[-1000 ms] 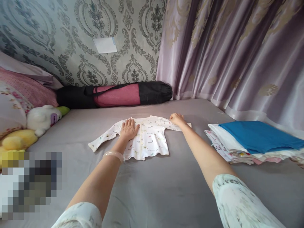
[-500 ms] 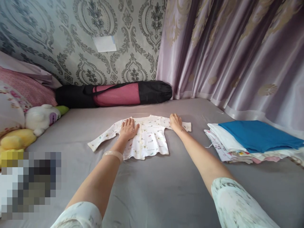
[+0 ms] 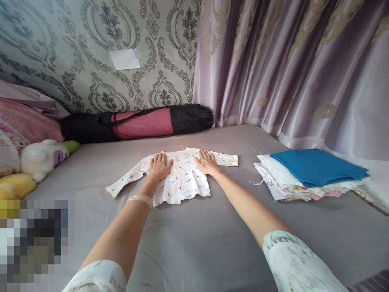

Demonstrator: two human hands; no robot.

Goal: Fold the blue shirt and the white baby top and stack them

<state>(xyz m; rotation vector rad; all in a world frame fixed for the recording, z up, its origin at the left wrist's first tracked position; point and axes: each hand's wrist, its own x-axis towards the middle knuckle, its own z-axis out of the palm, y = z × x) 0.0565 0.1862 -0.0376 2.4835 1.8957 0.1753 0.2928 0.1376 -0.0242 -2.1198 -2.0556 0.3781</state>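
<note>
Head view, small shirt [image 3: 182, 182]: white, patterned, spread flat on the grey sheet [image 3: 212, 243] in front of the person, sleeves out to both sides.
Left hand [image 3: 159, 167]: palm down on the shirt below one shoulder, fingers straight, grip released.
Right hand [image 3: 206, 162]: flat by the other shoulder, likewise unclenched.
Shirt print: tiny dark lines, perhaps lettering, too small for me to read.
Folded pile [image 3: 282, 172]: off to the right, blue cloth [image 3: 319, 166] on top.
Wall paper sheet [image 3: 124, 59]: white, blue-cornered; I can't make out any writing.
</note>
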